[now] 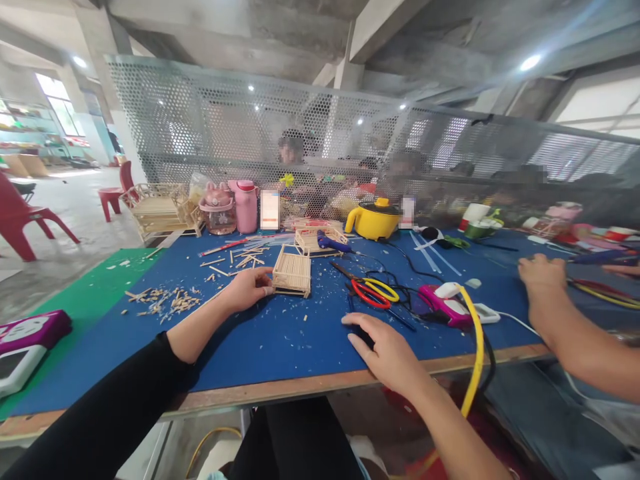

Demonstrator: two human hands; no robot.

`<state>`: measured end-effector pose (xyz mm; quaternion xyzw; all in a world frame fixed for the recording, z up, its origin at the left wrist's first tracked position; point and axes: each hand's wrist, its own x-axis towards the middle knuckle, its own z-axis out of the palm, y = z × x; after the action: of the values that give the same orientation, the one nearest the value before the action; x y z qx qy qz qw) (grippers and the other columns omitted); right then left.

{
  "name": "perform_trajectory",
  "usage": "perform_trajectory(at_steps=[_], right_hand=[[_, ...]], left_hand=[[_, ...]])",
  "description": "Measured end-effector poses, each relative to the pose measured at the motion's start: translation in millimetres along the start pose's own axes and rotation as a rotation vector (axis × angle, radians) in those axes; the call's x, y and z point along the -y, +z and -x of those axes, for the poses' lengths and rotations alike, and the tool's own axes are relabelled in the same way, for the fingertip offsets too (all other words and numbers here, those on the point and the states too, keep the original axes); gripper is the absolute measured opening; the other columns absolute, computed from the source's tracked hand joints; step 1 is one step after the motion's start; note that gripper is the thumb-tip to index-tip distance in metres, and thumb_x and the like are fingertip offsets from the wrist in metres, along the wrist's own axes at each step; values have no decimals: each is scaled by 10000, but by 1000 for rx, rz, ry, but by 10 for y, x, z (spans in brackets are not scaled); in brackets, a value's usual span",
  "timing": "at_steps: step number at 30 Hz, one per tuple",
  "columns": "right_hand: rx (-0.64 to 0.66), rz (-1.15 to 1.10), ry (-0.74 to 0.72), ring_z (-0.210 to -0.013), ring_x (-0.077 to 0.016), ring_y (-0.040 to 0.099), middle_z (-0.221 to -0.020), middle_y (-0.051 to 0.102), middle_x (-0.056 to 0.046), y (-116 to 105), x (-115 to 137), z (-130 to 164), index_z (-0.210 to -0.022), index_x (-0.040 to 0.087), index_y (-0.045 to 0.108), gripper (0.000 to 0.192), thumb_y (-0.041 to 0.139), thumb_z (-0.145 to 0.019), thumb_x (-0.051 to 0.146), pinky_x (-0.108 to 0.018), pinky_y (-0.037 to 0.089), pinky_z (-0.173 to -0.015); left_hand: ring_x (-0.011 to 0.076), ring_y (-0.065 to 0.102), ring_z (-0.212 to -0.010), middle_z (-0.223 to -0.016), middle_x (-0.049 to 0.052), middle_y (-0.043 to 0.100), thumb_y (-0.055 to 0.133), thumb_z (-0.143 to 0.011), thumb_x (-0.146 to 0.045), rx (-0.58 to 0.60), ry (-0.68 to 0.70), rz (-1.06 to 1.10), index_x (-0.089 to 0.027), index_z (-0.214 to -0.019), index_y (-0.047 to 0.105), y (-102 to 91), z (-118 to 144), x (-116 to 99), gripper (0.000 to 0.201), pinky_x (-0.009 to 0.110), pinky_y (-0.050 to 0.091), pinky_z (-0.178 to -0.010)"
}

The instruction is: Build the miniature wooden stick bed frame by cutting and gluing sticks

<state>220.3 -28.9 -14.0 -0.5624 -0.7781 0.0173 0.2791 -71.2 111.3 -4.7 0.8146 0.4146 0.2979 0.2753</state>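
Observation:
My left hand [249, 288] rests on the blue table [280, 340] with its fingertips against a small frame of wooden sticks [293, 272]. It touches the frame but does not clearly grip it. My right hand [385, 350] lies palm down near the table's front edge, covering a small dark object that is mostly hidden. Red and yellow handled scissors [371, 290] lie just beyond the right hand. A pile of short stick offcuts [163, 300] sits to the left of my left hand.
Another person's arm and hand [543, 273] reach in from the right. A yellow pot [375, 219], pink bottle [245, 205], second stick frame [320, 240], pink device with yellow hose [453, 303] and cables crowd the far side. A mesh screen [350, 133] backs the table.

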Motion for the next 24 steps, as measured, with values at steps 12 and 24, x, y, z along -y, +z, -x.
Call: perform_trajectory(at_steps=[12, 24], right_hand=[[-132, -207, 121, -787, -167, 647, -900, 693, -57, 23, 96, -573, -1022, 191, 636, 269, 553, -801, 320, -330, 521, -756], [-96, -118, 282, -807, -171, 632, -864, 667, -55, 393, 31, -1805, -971, 144, 641, 365, 407, -939, 422, -331, 507, -747]], left_hand=[[174, 608, -806, -931, 53, 689, 519, -709, -172, -259, -145, -168, -176, -1106, 622, -312, -22, 299, 410, 292, 464, -785], [180, 603, -759, -828, 44, 700, 497, -813, -314, -256, -113, -107, -177, -880, 695, -256, 8, 119, 250, 271, 446, -711]])
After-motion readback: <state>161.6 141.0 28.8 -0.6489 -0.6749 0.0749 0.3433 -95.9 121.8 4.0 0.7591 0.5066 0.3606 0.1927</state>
